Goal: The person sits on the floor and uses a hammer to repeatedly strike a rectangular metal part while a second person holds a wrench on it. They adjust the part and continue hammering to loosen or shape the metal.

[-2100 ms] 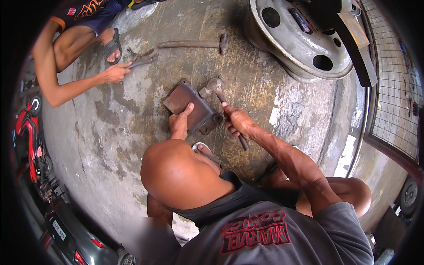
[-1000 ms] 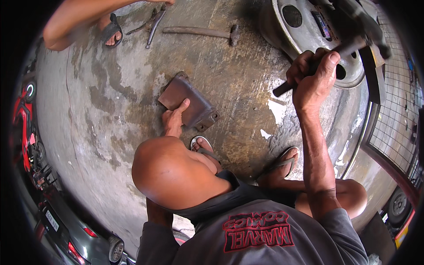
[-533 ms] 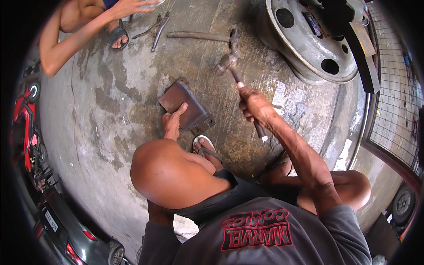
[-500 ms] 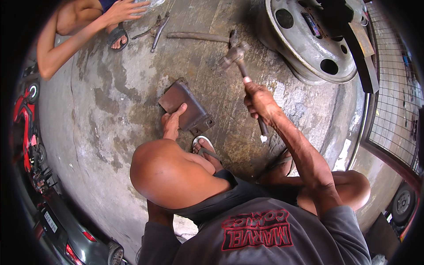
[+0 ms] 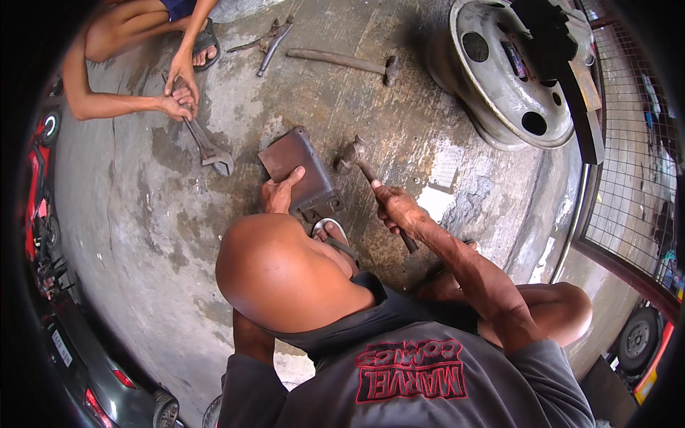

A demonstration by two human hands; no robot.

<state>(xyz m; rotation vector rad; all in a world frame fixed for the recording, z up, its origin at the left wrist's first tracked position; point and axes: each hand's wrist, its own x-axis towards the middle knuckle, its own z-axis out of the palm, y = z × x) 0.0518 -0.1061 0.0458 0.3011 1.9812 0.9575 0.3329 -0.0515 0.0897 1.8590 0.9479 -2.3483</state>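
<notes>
Down and in toward the brown metal bracket [image 5: 303, 158] comes the hammer [image 5: 367, 171], which half a second ago hung farther out by the long-handled hammer [image 5: 339, 60]; across at ten o'clock, the co-worker [image 5: 135, 105] now grips a wrench [image 5: 206, 148].

The bracket lies on the floor in front of the squatting person, and I read my clock from it, twelve pointing straight away from that person. It looks rusty and worn, flat faces meeting along a rounded bend, holed lugs at its near end between four and six. The left hand [image 5: 280, 194] holds it between seven and eight, thumb flat on top, the other fingers mostly hidden from me. The right hand [image 5: 397, 209] is wrapped around the hammer's handle, the head just beside the bracket near three.

A sandalled foot [image 5: 330, 230] sits close in at five, while the wrench's head reaches in between nine and ten. Toward one, a stretch of concrete runs out to the long-handled hammer. A steel wheel rim [image 5: 499, 85] bounds the two o'clock side.

The concrete floor [image 5: 407, 107] is scraped, patchy and stained. Wire mesh [image 5: 628, 143] stands at three, a red motorcycle [image 5: 36, 171] at nine, a dark car [image 5: 85, 374] at seven.
</notes>
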